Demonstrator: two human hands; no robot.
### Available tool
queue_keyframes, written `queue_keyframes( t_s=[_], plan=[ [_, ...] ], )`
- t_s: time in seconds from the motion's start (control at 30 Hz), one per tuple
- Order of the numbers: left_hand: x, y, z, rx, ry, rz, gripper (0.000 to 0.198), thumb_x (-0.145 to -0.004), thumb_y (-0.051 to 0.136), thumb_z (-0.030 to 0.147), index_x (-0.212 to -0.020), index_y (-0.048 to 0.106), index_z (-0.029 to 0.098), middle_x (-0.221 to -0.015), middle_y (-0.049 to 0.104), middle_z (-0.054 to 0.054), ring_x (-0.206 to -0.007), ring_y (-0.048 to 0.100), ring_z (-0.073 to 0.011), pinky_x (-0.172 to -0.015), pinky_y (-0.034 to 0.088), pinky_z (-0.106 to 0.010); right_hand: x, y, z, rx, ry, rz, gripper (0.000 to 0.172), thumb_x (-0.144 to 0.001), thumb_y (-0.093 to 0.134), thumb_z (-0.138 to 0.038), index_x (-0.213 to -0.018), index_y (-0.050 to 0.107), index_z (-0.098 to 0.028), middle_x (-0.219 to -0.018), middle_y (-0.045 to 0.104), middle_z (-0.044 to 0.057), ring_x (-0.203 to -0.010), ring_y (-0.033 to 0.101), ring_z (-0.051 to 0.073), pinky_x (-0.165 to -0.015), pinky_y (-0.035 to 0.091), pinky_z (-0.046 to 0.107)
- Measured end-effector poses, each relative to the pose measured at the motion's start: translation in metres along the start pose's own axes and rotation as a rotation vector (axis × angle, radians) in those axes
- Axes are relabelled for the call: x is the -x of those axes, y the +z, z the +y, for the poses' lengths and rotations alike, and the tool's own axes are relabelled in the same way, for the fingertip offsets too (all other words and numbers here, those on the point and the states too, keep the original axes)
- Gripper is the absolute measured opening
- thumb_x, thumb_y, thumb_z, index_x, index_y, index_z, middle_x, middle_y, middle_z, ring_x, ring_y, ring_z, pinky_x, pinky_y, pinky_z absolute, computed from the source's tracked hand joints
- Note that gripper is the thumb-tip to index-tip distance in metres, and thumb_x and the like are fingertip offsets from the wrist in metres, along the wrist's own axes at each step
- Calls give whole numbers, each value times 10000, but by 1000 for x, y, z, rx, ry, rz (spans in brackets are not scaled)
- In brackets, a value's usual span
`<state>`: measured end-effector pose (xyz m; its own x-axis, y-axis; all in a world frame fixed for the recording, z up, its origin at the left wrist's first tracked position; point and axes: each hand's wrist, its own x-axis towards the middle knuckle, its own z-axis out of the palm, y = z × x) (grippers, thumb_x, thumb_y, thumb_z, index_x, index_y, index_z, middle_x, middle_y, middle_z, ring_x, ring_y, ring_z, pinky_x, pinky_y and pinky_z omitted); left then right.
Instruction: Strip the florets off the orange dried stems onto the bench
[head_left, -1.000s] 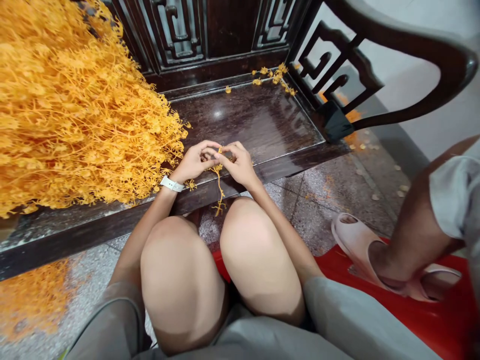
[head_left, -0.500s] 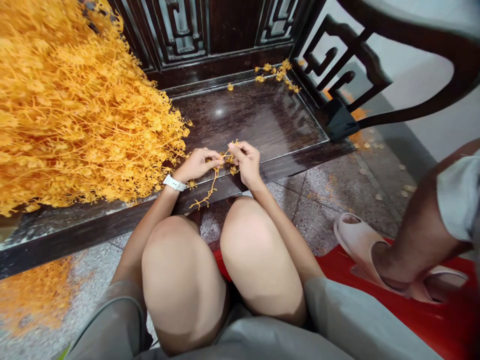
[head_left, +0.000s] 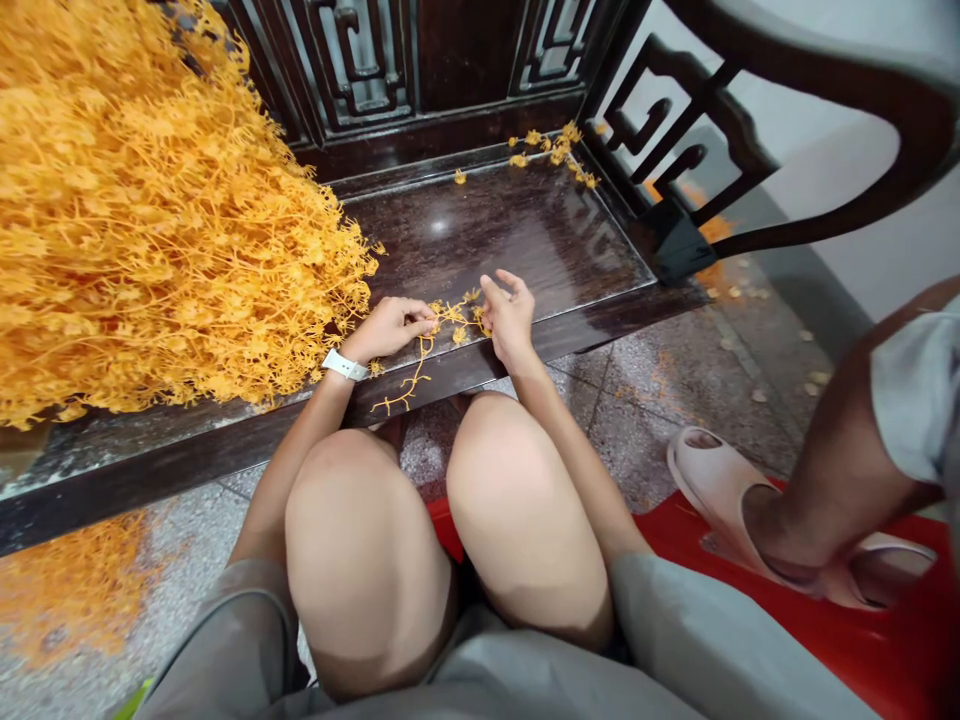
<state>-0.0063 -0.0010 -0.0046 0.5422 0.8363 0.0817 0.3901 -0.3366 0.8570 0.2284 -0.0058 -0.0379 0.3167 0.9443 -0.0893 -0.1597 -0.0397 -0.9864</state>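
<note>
Dark polished wooden bench (head_left: 495, 235), orange sprigs (head_left: 551, 150) along its back edge, a large heap (head_left: 150, 220) of them at left

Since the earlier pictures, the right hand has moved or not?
Yes, the right hand moved rightward, toward the right end of the dark wooden seat.
</note>
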Motion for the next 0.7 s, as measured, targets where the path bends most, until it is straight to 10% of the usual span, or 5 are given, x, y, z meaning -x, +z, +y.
queue_keyframes(
  t_s=[0.3, 0.43, 0.57, 0.7],
  plan=[
    [2, -4, 3, 23, -24, -32, 336, -920, 730, 496, -904, 830, 175, -824, 807, -67, -733, 672, -195, -714, 488, -325, 2, 1, 6, 180, -154, 7, 304, -800, 756, -273, -1036, 567, -256, -654, 544, -92, -555, 497, 106, -573, 413, 258],
    [3, -7, 3, 44, -44, -74, 342, -915, 736, 501, -885, 818, 170, -753, 775, -58, -670, 634, -182, -671, 467, -317, 8, 3, 2, 374, -175, -50, 581, -713, 754, -193, -1286, 655, -201, -719, 697, -47, -642, 615, 161, -695, 516, 317],
    [3, -6, 1, 66, -36, -59, 342, -907, 738, 504, -879, 823, 174, -792, 792, -69, -696, 653, -186, -695, 484, -325, 12, 0, -2, 355, -200, -54, 1081, -704, 858, -259, -1687, 412, -301, -1352, 786, 127, -796, 707, 197, -743, 589, 354],
    [3, -4, -1, 64, -25, -60, 347, -915, 736, 517, -864, 821, 184, -762, 782, -55, -673, 641, -180, -683, 476, -320, 14, -1, 1, 354, -215, -83, 1089, -739, 884, -338, -1709, 391, -353, -1583, 655, 175, -748, 695, 164, -664, 588, 332]
  ],
)
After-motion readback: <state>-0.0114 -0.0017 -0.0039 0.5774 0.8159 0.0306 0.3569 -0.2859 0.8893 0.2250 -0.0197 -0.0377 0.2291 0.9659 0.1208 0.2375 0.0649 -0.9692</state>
